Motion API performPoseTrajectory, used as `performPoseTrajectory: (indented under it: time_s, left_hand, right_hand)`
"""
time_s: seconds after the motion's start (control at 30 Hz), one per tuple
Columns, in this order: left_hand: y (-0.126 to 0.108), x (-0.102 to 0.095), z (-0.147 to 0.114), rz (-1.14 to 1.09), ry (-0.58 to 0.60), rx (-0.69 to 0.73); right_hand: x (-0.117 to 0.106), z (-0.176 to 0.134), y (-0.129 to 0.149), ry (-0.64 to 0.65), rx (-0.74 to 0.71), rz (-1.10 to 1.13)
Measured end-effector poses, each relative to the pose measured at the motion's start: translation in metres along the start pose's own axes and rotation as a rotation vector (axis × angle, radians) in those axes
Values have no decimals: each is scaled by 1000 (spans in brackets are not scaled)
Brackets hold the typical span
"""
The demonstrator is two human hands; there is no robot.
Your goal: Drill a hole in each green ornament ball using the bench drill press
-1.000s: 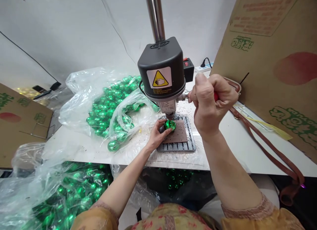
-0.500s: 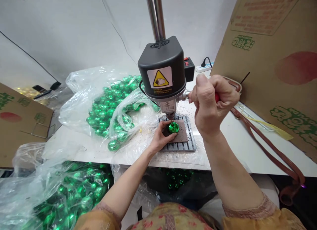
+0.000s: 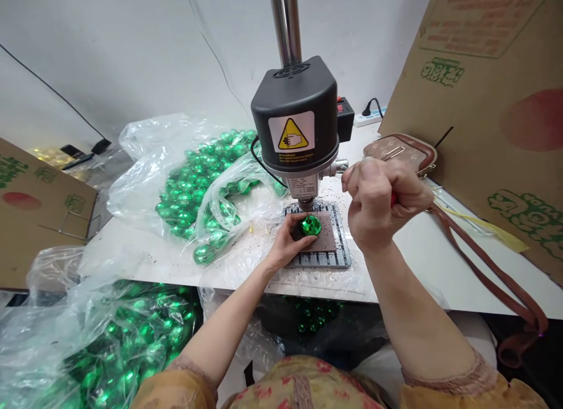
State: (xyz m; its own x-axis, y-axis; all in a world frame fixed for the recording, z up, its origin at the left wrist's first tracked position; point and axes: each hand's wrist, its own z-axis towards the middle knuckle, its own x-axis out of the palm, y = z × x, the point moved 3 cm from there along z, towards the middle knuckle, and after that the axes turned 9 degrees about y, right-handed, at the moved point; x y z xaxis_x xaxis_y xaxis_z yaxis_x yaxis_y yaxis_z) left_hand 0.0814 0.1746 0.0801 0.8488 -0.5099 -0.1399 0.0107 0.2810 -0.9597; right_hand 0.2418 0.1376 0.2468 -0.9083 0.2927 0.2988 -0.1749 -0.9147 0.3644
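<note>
Pinching a shiny green ball (image 3: pixel 312 225) between thumb and fingers, the person's left hand (image 3: pixel 285 246) reaches in from the near side and steadies it at the brown board (image 3: pixel 326 236) on the slotted metal base (image 3: pixel 343 257) of a drill press. The ball sits directly beneath the chuck (image 3: pixel 306 204); whether the bit touches it, I cannot tell. The right hand (image 3: pixel 382 202), well apart from the left and higher up, is curled in a fist around the lever's red grip (image 3: pixel 393 199), mostly hidden by the fingers. Between and beyond the hands is the black motor housing (image 3: pixel 294 107), bearing a yellow warning label (image 3: pixel 291 134), with a steel column (image 3: pixel 287 24) behind it. Dark flecks (image 3: pixel 288 272) lie scattered over the base and the white worktop (image 3: pixel 153 269). To the left, clear plastic (image 3: pixel 143 162) partly wraps a heap of similar green balls (image 3: pixel 193 183), and another bagged lot (image 3: pixel 145 333) shows below the near edge. On the right, a brown handbag (image 3: pixel 391 146) with a long strap (image 3: pixel 479 262) rests by a large cardboard box (image 3: pixel 479 127), near a white power strip (image 3: pixel 369 119).
</note>
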Motion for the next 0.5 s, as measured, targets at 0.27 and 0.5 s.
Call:
performPoseTrajectory:
  time_s: [0.27,0.5]
  left_hand:
    - [5,-2,0,24,-15,4]
    - [5,-3,-1,57,-18,-1]
  right_hand:
    - [-4,-11,-3,0,-47,43]
    - [-5,-16,-4,-9,-104,28]
